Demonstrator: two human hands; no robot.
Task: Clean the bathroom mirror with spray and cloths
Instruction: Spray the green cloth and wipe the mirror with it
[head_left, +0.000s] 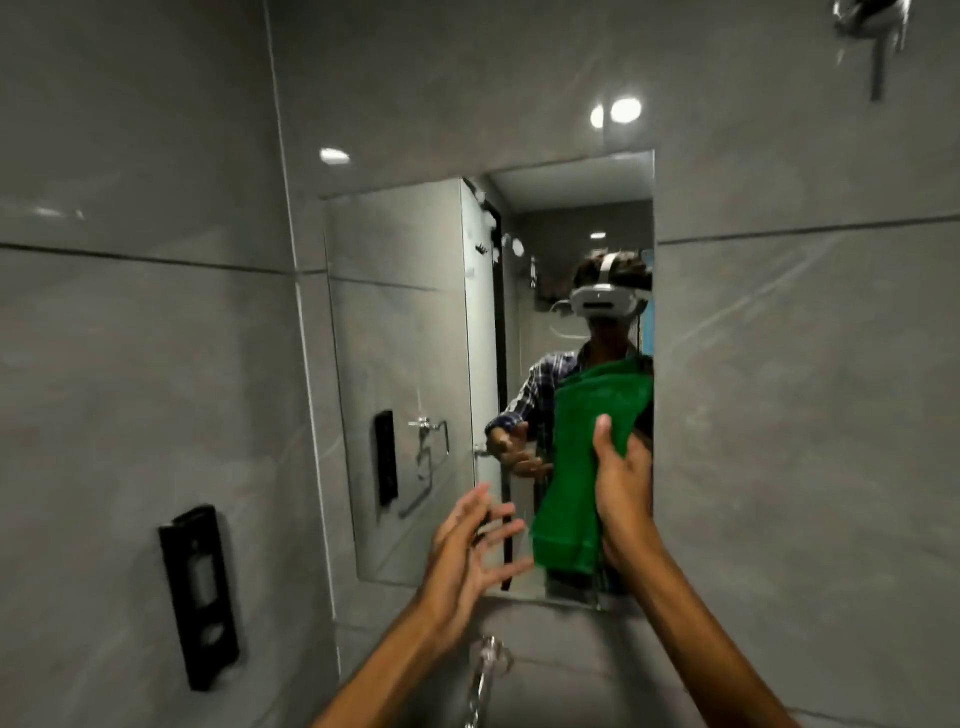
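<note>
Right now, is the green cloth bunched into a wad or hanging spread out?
Hanging spread out: the green cloth drapes long against the mirror, pinned by the right hand; the left hand is open, apart.

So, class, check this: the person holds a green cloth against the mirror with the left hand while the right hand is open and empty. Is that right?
Not quite: the hands are swapped. In the head view, the right hand holds the green cloth against the mirror, while the left hand is open and empty, fingers spread.
</note>
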